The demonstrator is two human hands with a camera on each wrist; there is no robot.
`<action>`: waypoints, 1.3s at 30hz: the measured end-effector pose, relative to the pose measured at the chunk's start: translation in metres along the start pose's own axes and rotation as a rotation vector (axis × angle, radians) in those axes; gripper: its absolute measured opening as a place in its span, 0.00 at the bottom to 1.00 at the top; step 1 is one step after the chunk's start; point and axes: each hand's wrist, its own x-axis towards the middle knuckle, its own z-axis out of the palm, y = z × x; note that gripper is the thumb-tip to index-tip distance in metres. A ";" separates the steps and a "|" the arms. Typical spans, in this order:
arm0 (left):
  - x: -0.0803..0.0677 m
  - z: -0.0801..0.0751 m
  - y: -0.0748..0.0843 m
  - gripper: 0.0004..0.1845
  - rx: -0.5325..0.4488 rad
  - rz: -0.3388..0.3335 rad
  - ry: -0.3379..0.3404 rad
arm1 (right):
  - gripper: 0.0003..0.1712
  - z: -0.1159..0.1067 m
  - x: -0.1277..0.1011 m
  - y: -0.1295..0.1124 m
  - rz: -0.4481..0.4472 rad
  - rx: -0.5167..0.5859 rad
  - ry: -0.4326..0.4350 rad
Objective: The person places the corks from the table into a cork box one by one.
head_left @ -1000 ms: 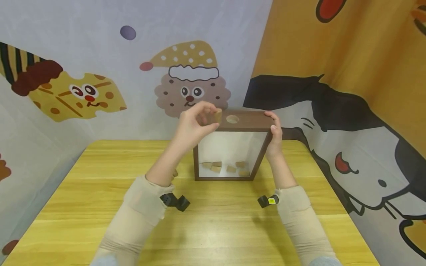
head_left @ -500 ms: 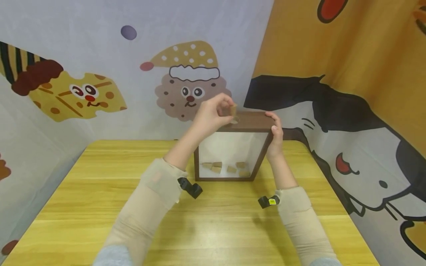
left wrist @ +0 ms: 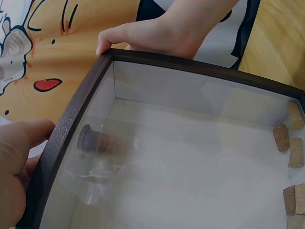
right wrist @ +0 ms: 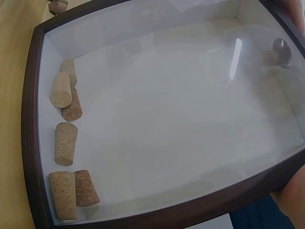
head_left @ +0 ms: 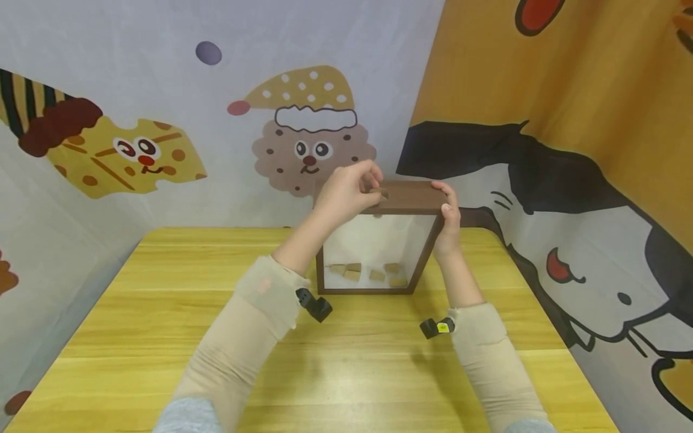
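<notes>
While the frame stands upright, entries as seen:
Cork (left wrist: 97,141): halfway through the hole in the top rail of the box frame (head_left: 406,198), lower end showing inside behind the glass.
Left hand (head_left: 349,191): fingers curled at the hole, pinching the cork's upper end.
Right hand (head_left: 447,218): fingers and thumb wrapped round the frame's top right corner, holding it.
Box frame: dark wood, on the far middle of the yellow table (head_left: 162,313).
Loose corks (right wrist: 64,143): several lying inside along the bottom edge.
Stray cork (right wrist: 58,6): on the table just outside the frame.
</notes>
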 end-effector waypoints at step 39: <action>-0.152 -0.035 -0.064 0.12 -0.251 -0.106 0.368 | 0.37 0.000 -0.001 -0.002 0.036 0.031 -0.018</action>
